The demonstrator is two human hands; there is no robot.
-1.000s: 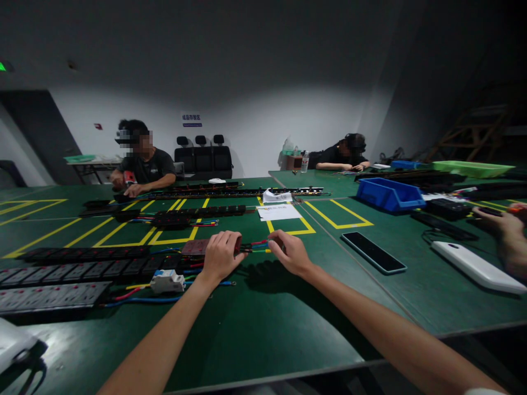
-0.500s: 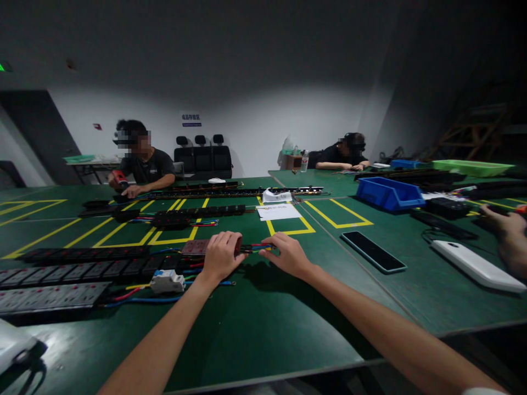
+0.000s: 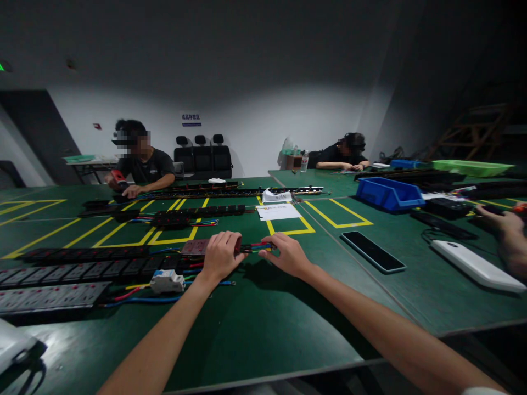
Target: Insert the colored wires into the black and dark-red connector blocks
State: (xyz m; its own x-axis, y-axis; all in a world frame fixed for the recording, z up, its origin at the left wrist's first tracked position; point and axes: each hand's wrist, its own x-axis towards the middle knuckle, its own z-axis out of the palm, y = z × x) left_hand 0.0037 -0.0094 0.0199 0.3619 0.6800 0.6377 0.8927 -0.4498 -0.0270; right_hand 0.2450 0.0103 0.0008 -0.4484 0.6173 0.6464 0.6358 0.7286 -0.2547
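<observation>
My left hand is wrapped over the right end of a dark red socket block at the middle of the green table. Several coloured wires come out of that end towards the right. Their far ends are pinched between the thumb and fingers of my right hand. Nearer to me, left of my left hand, a white and blue breaker is joined to red, yellow and blue wires. Long black socket strips lie side by side at the left.
To the right lie a phone, a white device and a blue bin. Papers lie beyond my hands. Two people sit across the table, one holding a red tool. Another person's hand is at the right edge.
The other person's hand at the right edge has shifted slightly left. My own hands look the same.
</observation>
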